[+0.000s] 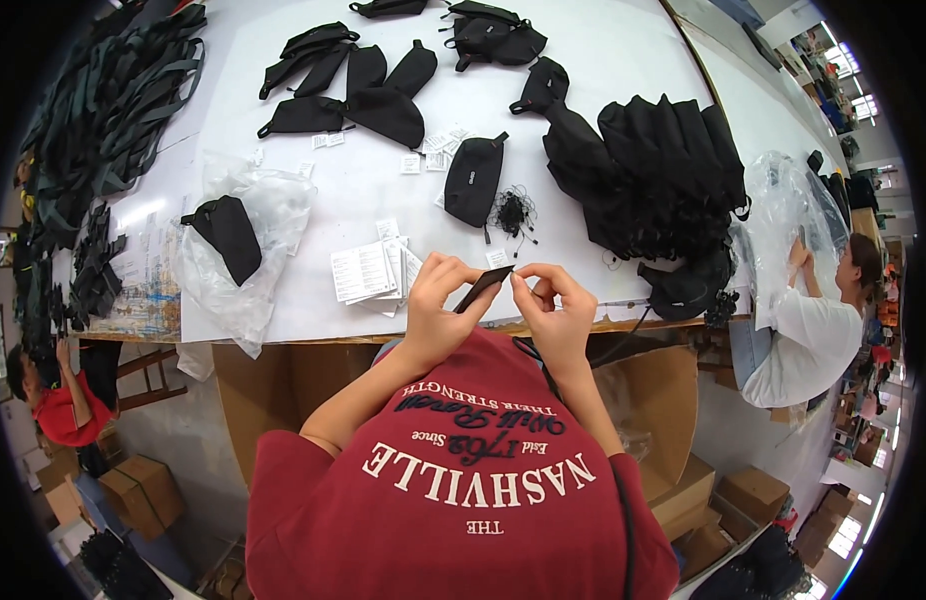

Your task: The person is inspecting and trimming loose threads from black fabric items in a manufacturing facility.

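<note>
My left hand (441, 312) is closed on a flat black tag (483, 287), held tilted over the table's front edge. My right hand (556, 312) is pinched at the tag's upper right corner; whatever lies between its fingertips is too small to make out. Just beyond my hands lies a black zip pouch (474, 182) with a small light mark and a loop at its top. Beside the pouch is a tangle of thin black strings (513, 212). Left of my left hand sits a stack of white printed paper slips (365, 274).
Several black pouches (383, 115) lie at the back, and more form a big pile (663, 170) at right. A pouch rests on clear plastic bags (208, 290) at left, near dark straps (123, 100). Co-workers in red (71, 405) and white (808, 345) are at either side.
</note>
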Motion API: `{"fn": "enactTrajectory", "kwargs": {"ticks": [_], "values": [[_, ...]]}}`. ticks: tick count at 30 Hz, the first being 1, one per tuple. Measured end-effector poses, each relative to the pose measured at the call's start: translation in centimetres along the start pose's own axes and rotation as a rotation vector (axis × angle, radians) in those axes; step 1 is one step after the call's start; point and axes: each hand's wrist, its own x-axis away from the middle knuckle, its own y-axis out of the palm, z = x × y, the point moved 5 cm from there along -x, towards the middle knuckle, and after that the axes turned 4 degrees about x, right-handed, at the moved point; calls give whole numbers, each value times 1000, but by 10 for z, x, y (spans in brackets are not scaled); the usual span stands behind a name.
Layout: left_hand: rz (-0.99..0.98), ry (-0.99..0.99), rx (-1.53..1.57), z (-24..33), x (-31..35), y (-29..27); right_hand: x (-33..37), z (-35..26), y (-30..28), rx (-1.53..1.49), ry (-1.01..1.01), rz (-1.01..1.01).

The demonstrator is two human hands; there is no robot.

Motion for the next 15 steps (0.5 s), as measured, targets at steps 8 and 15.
{"fn": "enactTrajectory", "kwargs": {"ticks": [8, 15], "values": [[-6, 63, -14, -1, -3, 0, -5, 14, 4, -93, 90, -70], [-162, -91, 270, -23, 3, -3, -2, 28, 8, -403, 337, -240]]}}
